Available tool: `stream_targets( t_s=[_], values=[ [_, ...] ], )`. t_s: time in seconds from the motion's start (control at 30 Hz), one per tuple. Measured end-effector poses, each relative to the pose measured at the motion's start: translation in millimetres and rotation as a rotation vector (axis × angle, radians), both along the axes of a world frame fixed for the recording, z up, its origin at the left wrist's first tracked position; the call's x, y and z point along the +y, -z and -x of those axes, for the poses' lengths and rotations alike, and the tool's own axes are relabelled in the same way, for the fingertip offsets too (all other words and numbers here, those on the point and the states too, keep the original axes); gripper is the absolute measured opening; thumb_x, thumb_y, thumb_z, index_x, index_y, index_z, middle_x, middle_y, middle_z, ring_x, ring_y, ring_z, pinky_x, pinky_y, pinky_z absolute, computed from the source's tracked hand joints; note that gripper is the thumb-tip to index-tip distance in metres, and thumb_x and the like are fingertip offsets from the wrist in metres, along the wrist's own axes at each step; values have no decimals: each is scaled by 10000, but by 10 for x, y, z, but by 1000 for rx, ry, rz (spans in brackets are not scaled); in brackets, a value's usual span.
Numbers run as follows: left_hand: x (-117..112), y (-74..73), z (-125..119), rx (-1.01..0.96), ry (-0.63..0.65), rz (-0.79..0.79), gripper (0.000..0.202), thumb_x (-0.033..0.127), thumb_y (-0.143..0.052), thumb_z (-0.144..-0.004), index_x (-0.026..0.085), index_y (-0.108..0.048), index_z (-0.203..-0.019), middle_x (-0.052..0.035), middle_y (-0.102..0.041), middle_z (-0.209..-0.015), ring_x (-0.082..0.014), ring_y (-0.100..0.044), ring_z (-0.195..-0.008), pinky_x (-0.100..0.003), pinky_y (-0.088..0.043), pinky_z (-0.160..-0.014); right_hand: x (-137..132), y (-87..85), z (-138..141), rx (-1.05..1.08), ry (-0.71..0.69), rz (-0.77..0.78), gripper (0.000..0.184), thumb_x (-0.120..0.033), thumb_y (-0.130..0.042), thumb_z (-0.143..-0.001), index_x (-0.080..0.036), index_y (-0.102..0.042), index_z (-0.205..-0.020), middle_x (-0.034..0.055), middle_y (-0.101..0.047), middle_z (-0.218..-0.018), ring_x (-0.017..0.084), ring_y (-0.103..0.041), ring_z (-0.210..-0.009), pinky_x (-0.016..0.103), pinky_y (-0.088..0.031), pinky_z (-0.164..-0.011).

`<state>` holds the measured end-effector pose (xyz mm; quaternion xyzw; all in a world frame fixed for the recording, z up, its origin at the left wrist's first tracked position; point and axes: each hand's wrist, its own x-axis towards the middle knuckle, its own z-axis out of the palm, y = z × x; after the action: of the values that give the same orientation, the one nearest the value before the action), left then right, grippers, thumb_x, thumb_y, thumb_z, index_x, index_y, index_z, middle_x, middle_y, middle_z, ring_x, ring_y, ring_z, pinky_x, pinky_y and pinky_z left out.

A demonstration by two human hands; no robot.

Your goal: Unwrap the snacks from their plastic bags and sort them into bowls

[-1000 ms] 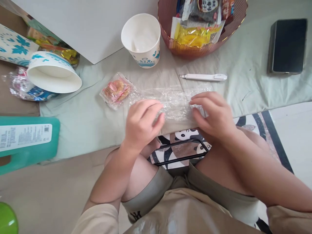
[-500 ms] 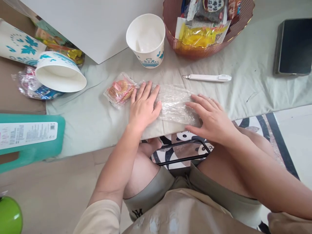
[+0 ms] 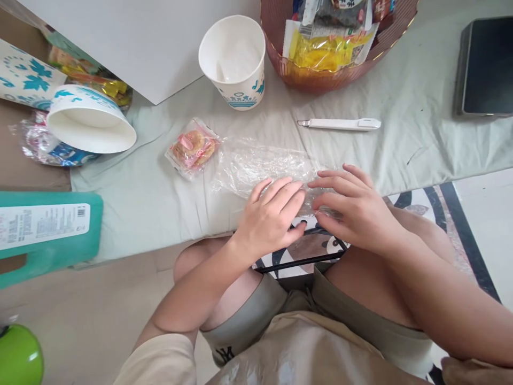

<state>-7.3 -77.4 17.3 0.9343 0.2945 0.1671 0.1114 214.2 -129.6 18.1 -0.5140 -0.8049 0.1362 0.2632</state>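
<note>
A crumpled sheet of clear plastic wrap [image 3: 260, 163] lies on the pale green cloth [image 3: 152, 198] near its front edge. My left hand [image 3: 272, 216] rests on the wrap's near edge, fingers stretched out and close together. My right hand [image 3: 352, 206] lies beside it on the wrap's right end, fingers extended flat. The two hands almost touch at the fingertips. A small wrapped snack with pink print [image 3: 192, 148] sits just left of the wrap, apart from both hands.
A white paper cup [image 3: 234, 59] stands behind the wrap, and a white utility knife [image 3: 340, 124] lies to the right. A reddish basket [image 3: 280, 37] holds snack packets. A tipped paper bowl [image 3: 90, 125], teal bottle [image 3: 48, 230] and dark tablet [image 3: 484, 67] surround the area.
My left hand slid from the wrap's left end, near the snack, toward the front edge beside my right hand. The wrap now looks more bunched on its left side.
</note>
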Motion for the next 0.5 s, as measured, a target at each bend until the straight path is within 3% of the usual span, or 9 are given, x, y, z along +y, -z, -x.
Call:
stream_targets(
  t_s=[0.1,0.13,0.23,0.3,0.4,0.5],
  values=[
    [20,106,13,-78,-42,39,297,211,-552,-995,175,-736,-1226,-124,-772,-1316,-297,-693,-1305,-496,-499,-1136,-15,-119,-83,189,-118,35,115,-341,-612,-983,-271,-695,-1021,44,-796,-1174,308,-691,-1293,591,-342,-1260],
    [62,137,36,-147,-55,72,284,212,-537,-1010,181,-751,-1195,-114,-790,-1278,-288,-712,-1280,-497,-520,-1121,-11,-142,-145,276,-87,16,158,-348,-585,-987,-278,-703,-1065,48,-798,-1157,307,-684,-1306,586,-345,-1264],
    [203,169,116,-440,-36,234,281,240,-531,-1038,208,-774,-1175,-84,-817,-1221,-254,-741,-1244,-485,-572,-1101,44,-108,-358,398,328,-104,345,-141,-501,-930,-273,-722,-1159,76,-788,-1161,290,-701,-1276,538,-488,-1167],
    [266,145,146,-627,18,388,278,245,-554,-1039,237,-779,-1203,-70,-811,-1248,-237,-736,-1263,-467,-592,-1106,110,-9,-448,266,431,-96,525,-70,-542,-839,-261,-684,-1306,104,-759,-1258,304,-713,-1246,526,-563,-1084],
    [303,107,153,-794,60,626,272,285,-585,-1040,282,-791,-1218,-55,-801,-1279,-233,-731,-1278,-460,-594,-1132,223,153,-429,181,199,-62,635,-191,-661,-853,-262,-557,-1475,148,-617,-1502,353,-591,-1421,590,-525,-1149],
    [324,132,159,-824,91,757,282,337,-587,-1043,300,-796,-1229,-64,-786,-1315,-244,-727,-1285,-462,-588,-1142,328,170,-299,250,-6,-123,570,-383,-684,-931,-305,-538,-1476,127,-470,-1651,343,-437,-1558,619,-427,-1237]
  ],
)
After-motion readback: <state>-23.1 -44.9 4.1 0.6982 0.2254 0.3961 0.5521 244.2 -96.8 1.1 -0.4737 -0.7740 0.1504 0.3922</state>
